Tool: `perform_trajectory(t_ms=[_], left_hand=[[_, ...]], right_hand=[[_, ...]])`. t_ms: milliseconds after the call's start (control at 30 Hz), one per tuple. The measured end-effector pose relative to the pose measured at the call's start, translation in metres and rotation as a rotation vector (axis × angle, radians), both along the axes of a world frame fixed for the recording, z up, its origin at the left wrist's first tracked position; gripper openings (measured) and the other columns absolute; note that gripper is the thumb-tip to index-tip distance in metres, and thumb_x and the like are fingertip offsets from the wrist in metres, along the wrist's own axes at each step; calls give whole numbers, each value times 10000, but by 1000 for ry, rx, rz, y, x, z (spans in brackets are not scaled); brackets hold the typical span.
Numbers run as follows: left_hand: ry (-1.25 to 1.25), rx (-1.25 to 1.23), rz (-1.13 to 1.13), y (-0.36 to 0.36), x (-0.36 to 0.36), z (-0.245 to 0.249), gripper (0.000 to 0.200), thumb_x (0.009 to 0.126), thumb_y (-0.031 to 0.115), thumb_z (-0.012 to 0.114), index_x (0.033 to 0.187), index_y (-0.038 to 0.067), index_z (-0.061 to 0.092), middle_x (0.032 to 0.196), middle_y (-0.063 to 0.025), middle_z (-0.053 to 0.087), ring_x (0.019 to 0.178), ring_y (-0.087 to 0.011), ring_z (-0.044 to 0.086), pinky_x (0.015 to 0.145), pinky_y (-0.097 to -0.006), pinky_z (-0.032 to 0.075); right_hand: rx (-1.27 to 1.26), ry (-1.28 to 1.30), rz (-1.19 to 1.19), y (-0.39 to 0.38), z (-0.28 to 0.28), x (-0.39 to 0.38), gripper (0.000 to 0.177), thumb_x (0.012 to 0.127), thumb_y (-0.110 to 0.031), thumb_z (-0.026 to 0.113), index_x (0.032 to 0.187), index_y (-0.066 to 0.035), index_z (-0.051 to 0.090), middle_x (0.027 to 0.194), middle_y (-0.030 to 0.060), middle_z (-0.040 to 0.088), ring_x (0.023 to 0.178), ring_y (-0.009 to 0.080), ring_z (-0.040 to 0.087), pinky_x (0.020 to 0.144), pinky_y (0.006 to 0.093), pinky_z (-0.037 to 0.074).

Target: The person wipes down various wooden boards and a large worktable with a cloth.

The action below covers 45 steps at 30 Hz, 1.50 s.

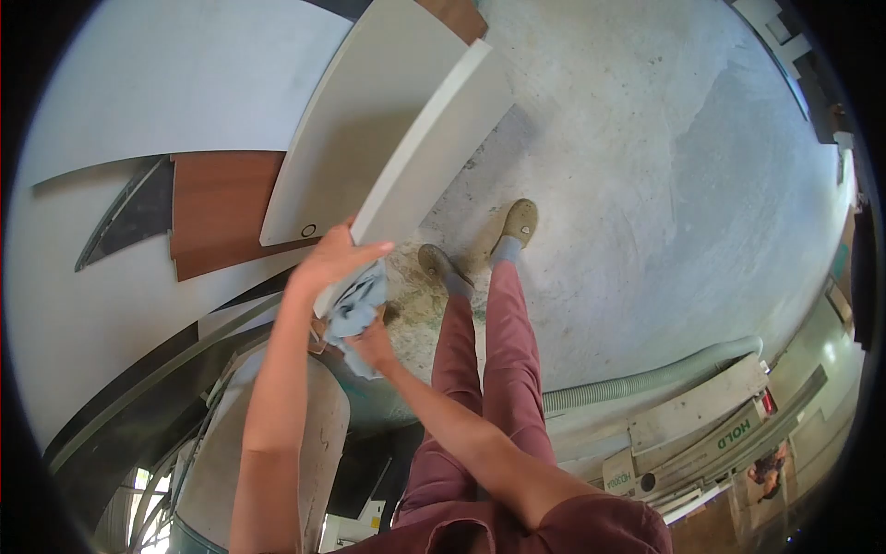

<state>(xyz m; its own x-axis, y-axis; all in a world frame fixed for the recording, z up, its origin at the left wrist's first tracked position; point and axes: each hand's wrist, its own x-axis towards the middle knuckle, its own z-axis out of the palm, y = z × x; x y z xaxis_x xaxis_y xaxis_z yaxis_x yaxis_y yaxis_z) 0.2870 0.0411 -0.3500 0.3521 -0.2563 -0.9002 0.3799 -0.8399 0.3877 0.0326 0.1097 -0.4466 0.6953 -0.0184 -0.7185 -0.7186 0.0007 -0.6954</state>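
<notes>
A long white board (429, 138) stands on its edge in front of me, its narrow upper edge facing up. My left hand (334, 262) grips the near end of that board, thumb stretched along one side and fingers over the other. Just below it, my right hand (372, 345) is closed on a crumpled light-blue cloth (355, 305). The cloth lies against the near end of the board and hangs down below my hand. Part of the board's near end is hidden behind the cloth and my left hand.
White and wood-brown panels (226, 208) lean at the left, including a large off-white panel (360, 120) beside the board. A ribbed grey hose (646, 383) runs along a machine marked HOLD (736, 434) at lower right. Concrete floor (628, 185) extends ahead.
</notes>
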Motion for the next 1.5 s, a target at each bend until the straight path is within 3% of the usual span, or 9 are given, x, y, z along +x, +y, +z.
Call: perform_trajectory(t_ms=[333, 567, 700, 900, 967, 1000, 1033, 1167, 1500], left_hand=[[-521, 90, 5, -62, -58, 19, 365, 742, 218, 572, 1025, -11, 547, 803, -238, 587, 762, -372, 577, 681, -388, 452], [-335, 131, 47, -67, -54, 152, 320, 738, 196, 582, 901, -77, 546, 789, -219, 601, 764, -326, 602, 661, -347, 457], [-346, 210, 211, -70, -74, 245, 299, 739, 169, 601, 889, -84, 548, 736, -142, 613, 679, -148, 572, 618, -293, 446], [-335, 165, 479, -69, -79, 320, 287, 738, 152, 604, 904, -76, 549, 726, -75, 587, 667, -102, 493, 616, -257, 423], [-373, 118, 517, -66, -83, 327, 272, 744, 134, 592, 914, -73, 549, 757, -65, 589, 694, -103, 492, 634, -263, 420], [-366, 83, 578, -63, -86, 326, 264, 748, 124, 582, 918, -74, 548, 771, -73, 596, 705, -108, 501, 643, -263, 421], [-372, 64, 584, -61, -88, 325, 264, 748, 124, 582, 918, -74, 548, 771, -73, 596, 705, -108, 501, 643, -263, 421], [-479, 19, 546, -52, -99, 336, 263, 746, 121, 577, 915, -77, 548, 774, -103, 606, 712, -127, 527, 651, -270, 427], [-673, 16, 160, 10, -98, 382, 336, 733, 210, 572, 944, -51, 559, 787, -235, 593, 775, -369, 578, 680, -382, 449]], right_hand=[[-174, 0, -496, -219, 55, 27, 268, 760, -114, 565, 1001, -3, 528, 1005, 123, 550, 916, 256, 520, 829, 308, 380], [-728, -577, -455, -261, 51, 150, 377, 700, -121, 584, 1033, 29, 491, 1184, 273, 384, 1096, 436, 361, 957, 440, 276], [-478, -380, -267, -353, 2, 188, 386, 766, -191, 515, 1096, 8, 484, 1120, 198, 501, 1079, 314, 442, 919, 346, 339], [-272, -49, -260, -243, -111, -25, 532, 863, -287, 400, 1301, -32, 236, 1292, 196, 314, 1181, 310, 316, 991, 337, 254], [-139, 450, -457, -217, 20, -37, 582, 750, -385, 509, 1174, 6, 434, 1041, 265, 528, 1017, 334, 493, 807, 410, 406], [-306, 411, 493, -205, 26, -65, 445, 820, -209, 435, 1218, -19, 380, 1173, 188, 444, 1063, 319, 428, 917, 378, 342], [-326, 404, 490, -197, 18, -74, 445, 820, -209, 435, 1218, -19, 380, 1173, 188, 444, 1063, 319, 428, 917, 378, 342], [797, 1183, -673, -166, 160, -46, 431, 809, -325, 540, 1141, -60, 464, 991, 101, 555, 871, 229, 536, 757, 369, 438], [995, 478, -834, -233, 265, 21, 435, 779, -382, 584, 1103, -105, 493, 1115, 75, 526, 1012, 268, 501, 870, 469, 400]])
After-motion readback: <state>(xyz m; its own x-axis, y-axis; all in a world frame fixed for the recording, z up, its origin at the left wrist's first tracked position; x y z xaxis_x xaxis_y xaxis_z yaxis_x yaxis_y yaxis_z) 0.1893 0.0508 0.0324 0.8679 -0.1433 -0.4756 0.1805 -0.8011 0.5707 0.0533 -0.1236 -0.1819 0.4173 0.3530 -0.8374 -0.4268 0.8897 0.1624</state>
